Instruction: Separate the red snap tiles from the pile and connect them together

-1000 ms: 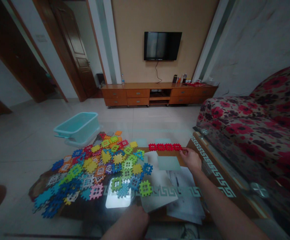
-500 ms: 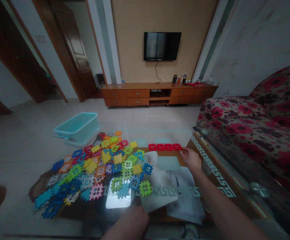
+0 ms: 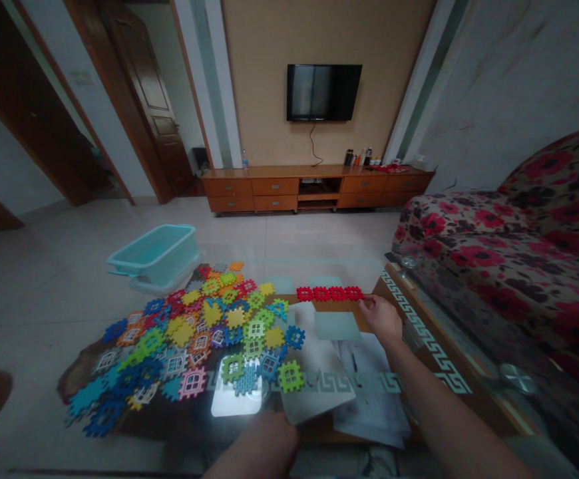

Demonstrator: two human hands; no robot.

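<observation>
A straight row of red interlocking window-shaped building tiles point(image 3: 329, 293) lies across the far part of the glass table. At its right end, my right hand point(image 3: 383, 319) has bent fingers closed on the edge of the last tile. My left hand point(image 3: 278, 432) is low at the near side of the table, in front of a white rectangular object point(image 3: 234, 399); its fingers are hidden from view. Left of the row spreads a big heap of mixed-colour tiles point(image 3: 182, 330), with a lime green tile point(image 3: 290, 377) at its near right edge.
Under the glass are papers point(image 3: 369, 412). A turquoise plastic tub point(image 3: 170, 256) stands beyond the heap at the left. The floral sofa point(image 3: 494, 266) borders the table on the right. A wooden TV cabinet point(image 3: 274, 188) runs along the far wall beneath a television point(image 3: 324, 93).
</observation>
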